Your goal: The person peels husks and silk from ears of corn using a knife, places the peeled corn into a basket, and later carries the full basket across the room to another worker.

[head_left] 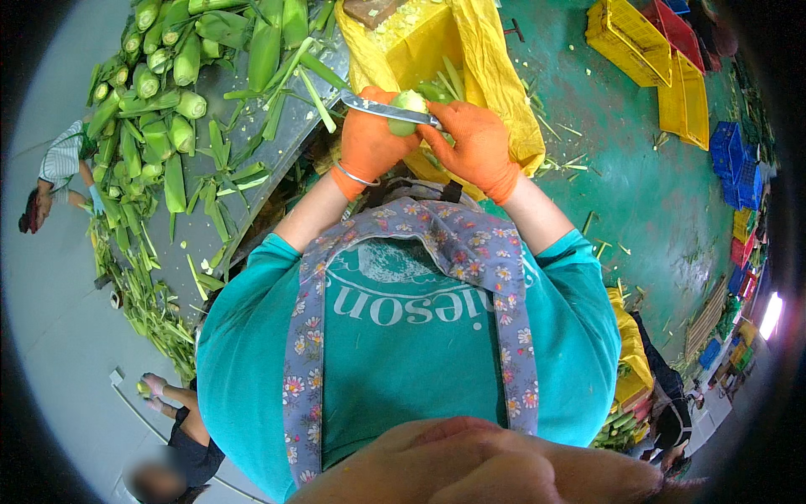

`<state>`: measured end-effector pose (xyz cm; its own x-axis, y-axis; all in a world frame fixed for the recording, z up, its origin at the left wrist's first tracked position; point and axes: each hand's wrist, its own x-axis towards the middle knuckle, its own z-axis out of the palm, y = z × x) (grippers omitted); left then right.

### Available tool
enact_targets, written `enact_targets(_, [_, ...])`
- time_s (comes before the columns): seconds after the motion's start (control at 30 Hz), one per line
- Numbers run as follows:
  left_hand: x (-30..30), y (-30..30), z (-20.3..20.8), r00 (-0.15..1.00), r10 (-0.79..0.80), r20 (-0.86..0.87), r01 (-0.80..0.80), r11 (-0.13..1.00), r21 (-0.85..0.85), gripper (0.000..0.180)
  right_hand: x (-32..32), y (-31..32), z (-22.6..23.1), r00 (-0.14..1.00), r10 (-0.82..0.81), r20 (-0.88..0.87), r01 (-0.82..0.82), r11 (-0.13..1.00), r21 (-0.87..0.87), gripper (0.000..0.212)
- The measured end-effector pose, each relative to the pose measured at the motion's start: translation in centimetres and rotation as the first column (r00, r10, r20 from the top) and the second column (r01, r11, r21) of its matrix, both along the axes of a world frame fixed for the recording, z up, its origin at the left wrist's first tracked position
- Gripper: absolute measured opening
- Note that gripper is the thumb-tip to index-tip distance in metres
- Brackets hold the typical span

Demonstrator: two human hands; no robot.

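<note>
An ear of corn [410, 102] in pale green husk, its cut end facing up, is held over the near end of a yellow bag. My left hand [371, 139], in an orange glove, is closed round it from the left. My right hand [477, 144], gloved in orange too, grips a knife [379, 108]. The knife's silvery blade runs leftward across the ear, with its far end over my left hand. The right fingers hide most of the handle. Beyond my hands, the yellow bag [504, 92] hangs open with trimmings inside.
Green husked ears [180, 105] are heaped on a grey metal table [290, 50] at left. Loose leaves [222, 172] lie along its edge. Yellow crates [630, 40] and blue crates [732, 164] stand at right on the green floor [621, 210]. Other people work at left, lower left and lower right.
</note>
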<state>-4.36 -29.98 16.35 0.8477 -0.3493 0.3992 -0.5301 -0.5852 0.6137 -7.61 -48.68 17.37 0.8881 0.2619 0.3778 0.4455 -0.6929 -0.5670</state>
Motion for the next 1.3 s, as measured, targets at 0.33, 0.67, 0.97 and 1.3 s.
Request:
enact_targets(0.33, [-1.0, 3.2, -0.9, 0.956, 0.175, 0.234, -0.173, 0.984, -0.029, 0.047, 0.4, -7.5, -4.8, 0.925, -0.296, -0.239, 0.253, 0.948, -0.194, 0.024])
enact_targets(0.67, [-2.5, 6.1, -1.1, 0.929, 0.307, 0.206, -0.286, 0.95, -0.125, 0.054, 4.6, -4.1, -6.3, 0.988, -0.129, -0.081, 0.113, 0.978, -0.176, 0.027])
enact_targets(0.97, [-10.9, 13.9, -3.3, 0.727, 0.682, -0.081, -0.683, 0.704, -0.195, 0.055, 2.9, 0.0, -7.6, 0.841, 0.16, -0.516, -0.034, 0.969, 0.245, 0.034])
enact_targets(1.3, [-38.1, 28.2, -15.4, -0.301, 0.903, -0.306, -0.614, 0.061, 0.787, 0.05, 4.6, 7.0, -3.7, 0.762, 0.414, -0.498, -0.272, 0.903, 0.334, 0.029])
